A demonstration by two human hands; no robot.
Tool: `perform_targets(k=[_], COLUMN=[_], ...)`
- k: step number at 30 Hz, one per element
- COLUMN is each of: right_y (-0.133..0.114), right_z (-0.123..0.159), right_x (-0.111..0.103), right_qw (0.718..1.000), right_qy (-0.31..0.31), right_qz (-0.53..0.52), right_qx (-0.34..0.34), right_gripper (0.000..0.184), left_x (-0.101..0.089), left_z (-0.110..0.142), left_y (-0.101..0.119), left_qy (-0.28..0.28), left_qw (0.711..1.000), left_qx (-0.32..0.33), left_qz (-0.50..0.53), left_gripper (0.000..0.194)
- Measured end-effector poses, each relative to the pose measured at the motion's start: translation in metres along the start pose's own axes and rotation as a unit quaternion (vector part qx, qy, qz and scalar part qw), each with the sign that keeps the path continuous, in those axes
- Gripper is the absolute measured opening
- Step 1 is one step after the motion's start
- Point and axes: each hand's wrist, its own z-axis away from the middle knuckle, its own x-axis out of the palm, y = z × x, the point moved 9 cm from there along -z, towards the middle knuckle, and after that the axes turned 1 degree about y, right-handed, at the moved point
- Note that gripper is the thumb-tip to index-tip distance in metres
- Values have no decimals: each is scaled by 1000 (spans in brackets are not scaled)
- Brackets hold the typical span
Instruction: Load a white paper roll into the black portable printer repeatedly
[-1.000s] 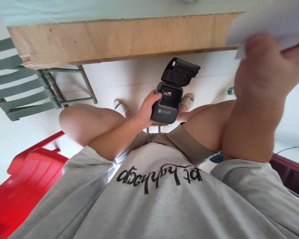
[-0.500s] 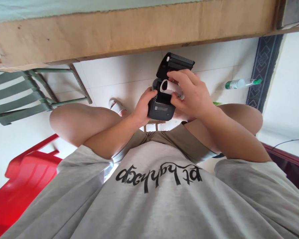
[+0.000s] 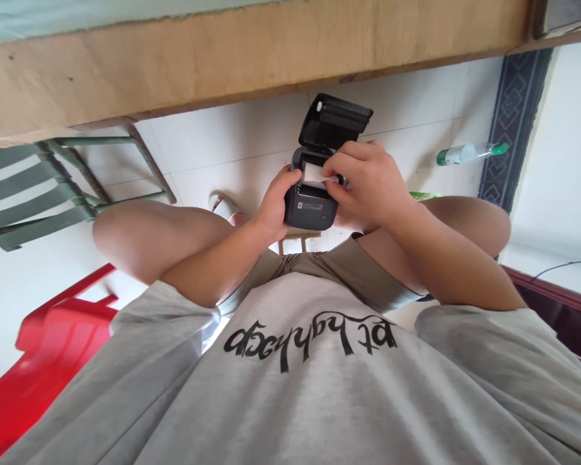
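Observation:
A small black label printer (image 3: 312, 213) is held over my lap, its hinged lid (image 3: 336, 121) swung up and away from me. My left hand (image 3: 273, 205) grips the printer's left side, thumb on the rim of the compartment. Inside the compartment lies a white paper roll (image 3: 314, 173), partly covered by fingers. My right hand (image 3: 368, 184) is closed in a pinch at the roll's right part, thumb and fingers on the loose edge of the paper.
A wooden table edge (image 3: 198, 61) runs across the top. Below it on the tiled floor lies a plastic bottle (image 3: 465, 154). A green slatted chair (image 3: 33, 184) and a red plastic chair (image 3: 72, 342) stand at left. Part of a small wooden stool (image 3: 300, 244) shows beneath me.
The paper roll has gone down from above the compartment into it. My right hand has shifted from holding the roll's body to pinching its paper edge. The left hand keeps its grip.

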Motion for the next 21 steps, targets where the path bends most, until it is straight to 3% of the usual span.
perform_targets(k=[7,10,12,16,18,21], right_y=[-26,-28,-18,16,26,28], right_z=[10,12,10,16,16,9], right_x=[-7,-8,-21,-66,-69,-56], right_qw=[996,992,992,961,950,939], right_qy=[-5,-25,17,231,248,194], right_qz=[-44,-76,-108,-141,-168,-274], right_qx=[-80,-95,-62,56,86,79], right_gripper=[28,34,40,21,16,31], left_x=[2,2,-1,-3,-3,-3], left_z=[2,3,3,3,3,4], left_y=[9,6,4,0,-1,-1], left_qy=[-22,-37,-31,-40,-46,-49], left_qw=[999,998,997,995,994,993], left_qx=[28,23,18,5,4,11], left_qz=[-7,-34,-62,-89,-95,-103], left_gripper=[9,26,41,60,63,61])
